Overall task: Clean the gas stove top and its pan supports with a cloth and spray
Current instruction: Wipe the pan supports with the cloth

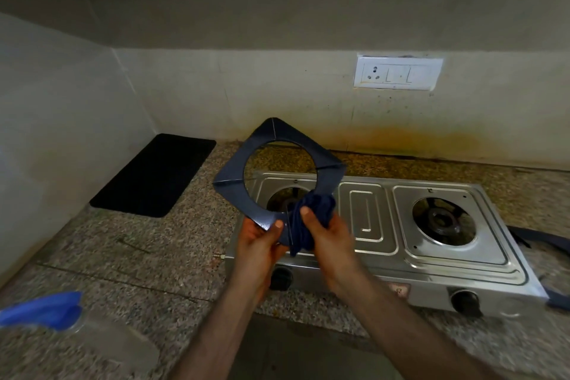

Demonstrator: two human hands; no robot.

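A square dark blue pan support (234,176) with a round opening is lifted and tilted above the left burner of the steel two-burner stove (367,219). My left hand (259,241) grips its near corner. My right hand (327,231) presses a bunched dark blue cloth (308,213) against the support's near edge. Both burners lie bare, the right burner (444,220) uncovered. A clear spray bottle with a blue trigger (52,311) lies blurred at the lower left on the counter.
The stove sits on a speckled granite counter (172,241). A black mat (157,174) lies at the back left by the wall. A white socket plate (399,72) is on the stained wall. A dark strap-like object (543,239) lies right of the stove.
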